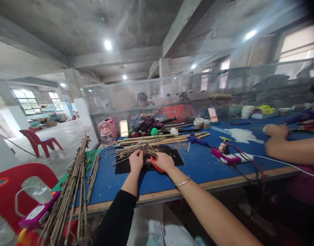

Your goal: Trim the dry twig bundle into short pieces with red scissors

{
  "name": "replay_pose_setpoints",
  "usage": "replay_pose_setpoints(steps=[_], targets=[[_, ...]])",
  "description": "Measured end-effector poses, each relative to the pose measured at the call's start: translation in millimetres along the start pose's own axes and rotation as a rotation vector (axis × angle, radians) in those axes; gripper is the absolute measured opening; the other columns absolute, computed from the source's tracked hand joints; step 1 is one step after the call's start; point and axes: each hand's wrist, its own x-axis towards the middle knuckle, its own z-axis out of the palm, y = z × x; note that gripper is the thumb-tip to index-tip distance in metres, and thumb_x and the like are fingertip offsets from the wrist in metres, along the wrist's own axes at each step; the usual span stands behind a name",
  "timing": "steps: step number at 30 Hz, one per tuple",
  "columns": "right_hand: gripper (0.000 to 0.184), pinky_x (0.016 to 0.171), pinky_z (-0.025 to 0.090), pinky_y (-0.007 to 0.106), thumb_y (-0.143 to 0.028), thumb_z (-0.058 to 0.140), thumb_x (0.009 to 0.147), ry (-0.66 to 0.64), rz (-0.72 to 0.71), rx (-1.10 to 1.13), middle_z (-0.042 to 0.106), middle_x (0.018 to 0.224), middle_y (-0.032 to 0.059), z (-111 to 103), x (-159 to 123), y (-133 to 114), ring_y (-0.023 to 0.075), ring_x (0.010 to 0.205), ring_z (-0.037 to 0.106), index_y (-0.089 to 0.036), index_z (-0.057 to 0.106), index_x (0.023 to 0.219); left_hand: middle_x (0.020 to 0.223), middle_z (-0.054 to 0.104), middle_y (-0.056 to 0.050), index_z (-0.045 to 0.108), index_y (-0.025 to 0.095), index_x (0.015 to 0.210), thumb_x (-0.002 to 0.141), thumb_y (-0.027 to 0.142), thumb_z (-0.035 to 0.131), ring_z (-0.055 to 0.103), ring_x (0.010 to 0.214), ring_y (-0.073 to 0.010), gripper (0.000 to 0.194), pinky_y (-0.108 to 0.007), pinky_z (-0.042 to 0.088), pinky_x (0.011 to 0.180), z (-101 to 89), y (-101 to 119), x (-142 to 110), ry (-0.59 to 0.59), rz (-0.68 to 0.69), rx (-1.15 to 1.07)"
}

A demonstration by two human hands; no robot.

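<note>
My left hand [136,160] is pinched on a thin dry twig above the black cloth [176,155] on the blue table. Just right of it, my right hand [164,162] is closed round red-handled scissors [157,165]; their blades point toward the twig and are partly hidden. Under and behind my hands lie several cut twigs [122,154] with small brown scraps scattered round them. Longer pale sticks [164,139] rest just beyond the cloth.
A big bundle of dry stalks [72,181] leans over the table's left end. A blue glue gun [196,140] and a purple power strip [226,157] with cords lie to the right. Another person's arm [292,147] reaches in there. A red chair [26,184] stands left.
</note>
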Motion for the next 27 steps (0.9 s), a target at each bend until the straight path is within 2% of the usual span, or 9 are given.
replay_pose_setpoints(steps=[4, 7, 10, 13, 17, 19, 22, 25, 27], targets=[[0.052, 0.067, 0.041, 0.027, -0.066, 0.044, 0.071, 0.095, 0.071, -0.07, 0.066, 0.086, 0.0072, -4, 1, 4, 0.0215, 0.082, 0.061, -0.021, 0.059, 0.091, 0.094, 0.063, -0.007, 0.07, 0.021, 0.079, 0.071, 0.03, 0.058, 0.055, 0.089, -0.0198, 0.017, -0.027, 0.041, 0.078, -9.4, -5, 7, -0.029, 0.094, 0.235], [0.05, 0.068, 0.041, 0.028, -0.063, 0.041, 0.074, 0.129, 0.096, -0.102, 0.065, 0.085, 0.008, -7, 4, 8, 0.021, 0.081, 0.06, -0.019, 0.058, 0.091, 0.1, 0.06, -0.008, 0.068, 0.022, 0.093, 0.077, 0.029, 0.051, 0.052, 0.097, -0.0194, 0.024, -0.027, 0.04, 0.082, -21.8, -14, 15, 0.034, 0.16, 0.273], [0.046, 0.07, 0.039, 0.028, -0.058, 0.041, 0.077, 0.168, 0.05, -0.133, 0.064, 0.086, 0.0099, -12, 8, 12, 0.0211, 0.081, 0.059, -0.017, 0.057, 0.091, 0.099, 0.062, -0.008, 0.067, 0.02, 0.096, 0.08, 0.029, 0.045, 0.055, 0.093, -0.0185, 0.028, -0.028, 0.04, 0.083, -32.1, -26, 22, 0.109, 0.058, 0.239], [0.043, 0.073, 0.038, 0.029, -0.053, 0.042, 0.077, 0.222, -0.042, -0.164, 0.063, 0.09, 0.0113, -22, 14, 13, 0.0222, 0.085, 0.057, -0.016, 0.057, 0.093, 0.097, 0.064, -0.008, 0.068, 0.019, 0.089, 0.078, 0.032, 0.049, 0.057, 0.088, -0.0186, 0.026, -0.028, 0.041, 0.081, -36.7, -34, 25, 0.143, -0.03, 0.207], [0.032, 0.079, 0.035, 0.029, -0.041, 0.048, 0.074, 0.186, -0.149, -0.203, 0.061, 0.095, 0.0116, -35, 23, 16, 0.0225, 0.091, 0.054, -0.015, 0.057, 0.091, 0.093, 0.066, -0.007, 0.066, 0.019, 0.092, 0.075, 0.031, 0.052, 0.058, 0.084, -0.0185, 0.025, -0.027, 0.041, 0.077, -38.2, -33, 22, 0.164, -0.099, 0.202], [0.03, 0.08, 0.034, 0.029, -0.038, 0.049, 0.074, 0.216, -0.163, -0.206, 0.061, 0.095, 0.0116, -37, 25, 19, 0.0224, 0.093, 0.052, -0.015, 0.057, 0.091, 0.092, 0.066, -0.008, 0.067, 0.019, 0.09, 0.074, 0.03, 0.053, 0.058, 0.085, -0.0199, 0.023, -0.028, 0.041, 0.075, -38.0, -31, 19, 0.124, -0.111, 0.244], [0.028, 0.082, 0.032, 0.03, -0.035, 0.048, 0.075, 0.288, -0.162, -0.186, 0.06, 0.095, 0.012, -31, 24, 26, 0.0231, 0.094, 0.051, -0.014, 0.057, 0.091, 0.088, 0.067, -0.009, 0.069, 0.02, 0.08, 0.073, 0.03, 0.055, 0.059, 0.085, -0.0216, 0.018, -0.029, 0.041, 0.074, -35.3, -30, 16, -0.004, -0.059, 0.301], [0.027, 0.082, 0.032, 0.029, -0.035, 0.045, 0.077, 0.297, -0.111, -0.137, 0.06, 0.094, 0.0112, -18, 20, 35, 0.0219, 0.093, 0.05, -0.015, 0.058, 0.088, 0.082, 0.068, -0.01, 0.069, 0.021, 0.075, 0.067, 0.027, 0.061, 0.06, 0.081, -0.0217, 0.013, -0.028, 0.041, 0.074, -30.8, -33, 15, -0.113, -0.022, 0.328], [0.025, 0.078, 0.033, 0.028, -0.036, 0.046, 0.076, 0.283, -0.048, -0.111, 0.06, 0.091, 0.0098, -10, 18, 42, 0.0206, 0.089, 0.052, -0.016, 0.058, 0.085, 0.081, 0.068, -0.01, 0.069, 0.021, 0.075, 0.065, 0.025, 0.063, 0.06, 0.081, -0.0219, 0.012, -0.029, 0.041, 0.074, -28.9, -35, 15, -0.126, -0.024, 0.365]])
